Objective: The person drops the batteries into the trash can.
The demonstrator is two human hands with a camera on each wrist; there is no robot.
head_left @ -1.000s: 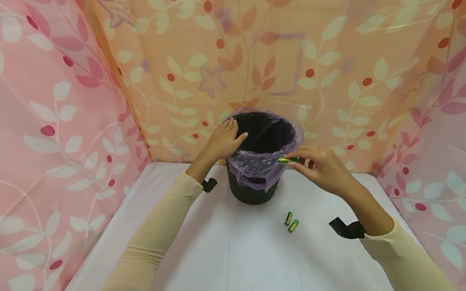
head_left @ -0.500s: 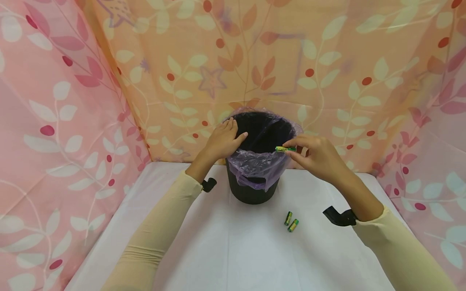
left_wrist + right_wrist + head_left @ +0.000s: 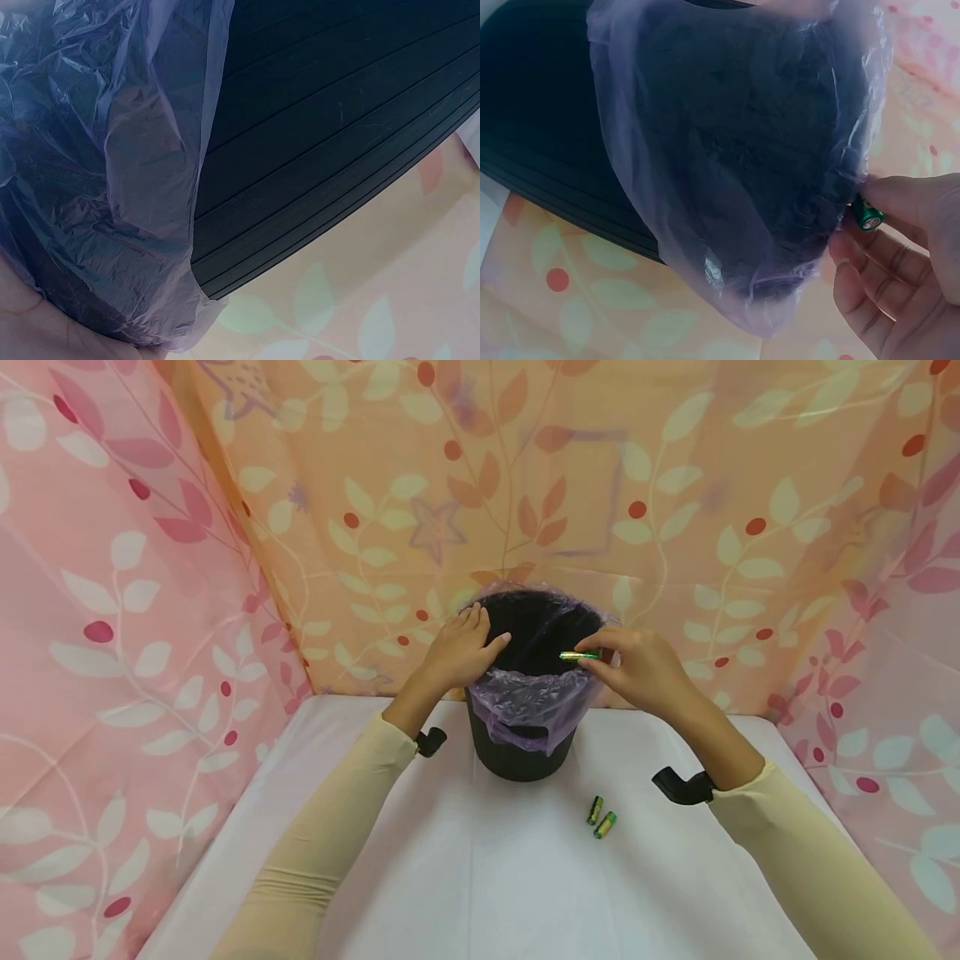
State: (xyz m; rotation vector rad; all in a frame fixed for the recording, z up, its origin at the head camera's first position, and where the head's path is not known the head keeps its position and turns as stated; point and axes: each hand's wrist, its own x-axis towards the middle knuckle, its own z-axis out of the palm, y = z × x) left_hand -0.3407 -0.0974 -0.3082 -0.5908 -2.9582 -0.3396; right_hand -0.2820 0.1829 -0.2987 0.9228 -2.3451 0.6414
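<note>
In the head view a black trash bin (image 3: 517, 764) stands upright, lined with a thin purple plastic bag (image 3: 525, 702) folded down over its rim. My left hand (image 3: 459, 647) holds the bin's left rim, thumb lying over the inner side. Between thumb and fingertips of my right hand (image 3: 637, 664) I pinch a green and yellow battery (image 3: 576, 656), level above the right part of the bin's mouth. The right wrist view shows the battery's end (image 3: 869, 220) beside the bag's edge. Two similar batteries, one upper (image 3: 595, 810) and one lower (image 3: 605, 825), lie on the table in front.
A white cloth covers the table (image 3: 510, 877). Close behind the bin hangs an orange leaf-print curtain (image 3: 420, 468), with pink ones at the left (image 3: 90, 693) and right (image 3: 885, 693). A black wrist mount (image 3: 682, 785) juts from the right sleeve.
My right hand has moved left and up with the battery, from in front of the bag's right side to over the bin's mouth. The left hand and the two loose batteries stayed still.
</note>
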